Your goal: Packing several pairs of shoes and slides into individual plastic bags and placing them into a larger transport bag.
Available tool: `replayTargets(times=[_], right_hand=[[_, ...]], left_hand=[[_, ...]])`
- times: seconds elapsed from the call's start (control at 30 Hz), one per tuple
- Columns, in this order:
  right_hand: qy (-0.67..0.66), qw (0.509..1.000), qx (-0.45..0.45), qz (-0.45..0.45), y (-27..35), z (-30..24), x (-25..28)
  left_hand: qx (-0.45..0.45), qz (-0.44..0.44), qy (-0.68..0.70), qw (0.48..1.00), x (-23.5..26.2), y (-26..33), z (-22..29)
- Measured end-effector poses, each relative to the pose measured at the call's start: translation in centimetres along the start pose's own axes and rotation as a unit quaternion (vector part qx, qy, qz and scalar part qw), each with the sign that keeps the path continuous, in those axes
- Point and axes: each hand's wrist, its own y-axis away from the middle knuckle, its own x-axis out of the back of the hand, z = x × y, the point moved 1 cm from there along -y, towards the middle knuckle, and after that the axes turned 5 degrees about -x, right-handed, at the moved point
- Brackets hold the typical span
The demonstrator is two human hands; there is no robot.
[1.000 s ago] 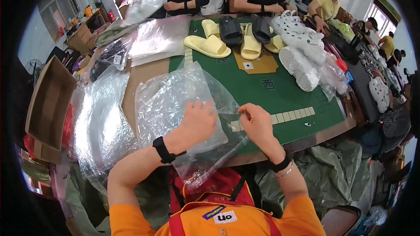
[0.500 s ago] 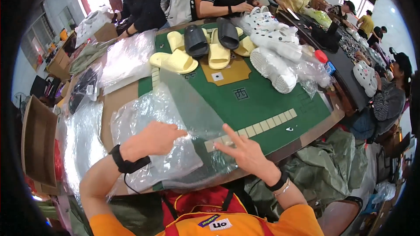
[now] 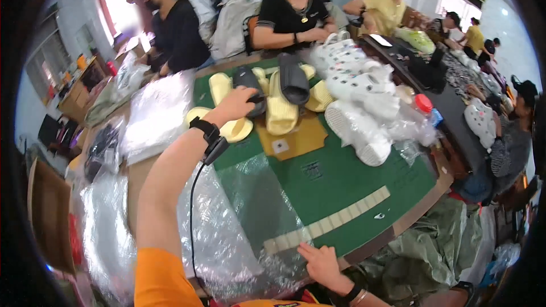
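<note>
Nearest me, my right hand [image 3: 323, 266] lies open at the clear film [image 3: 219, 224], two fingers stretched out at its edge; the film is thin, glossy and crinkled, spread over the green tabletop [image 3: 347, 173]. Farther out, my left hand [image 3: 233, 105] is at the left black slipper [image 3: 244, 75], smooth and chunky, among ridged yellow slippers [image 3: 281, 116]; from here I can't tell whether that grip is closed. I judge the step to be picking up this slipper; next calls for a secure hold and a clean lift. Bulky, rounded white clogs [image 3: 359, 77] sit to the right.
</note>
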Motion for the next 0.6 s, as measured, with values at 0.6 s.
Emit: replayTargets(times=[0.6], right_hand=[[-0.072, 0.996, -0.042, 0.017, -0.3, -0.4, -0.9]], left_hand=[[0.176, -0.191, 0.186, 0.947, -5.6, -15.7, -6.0]])
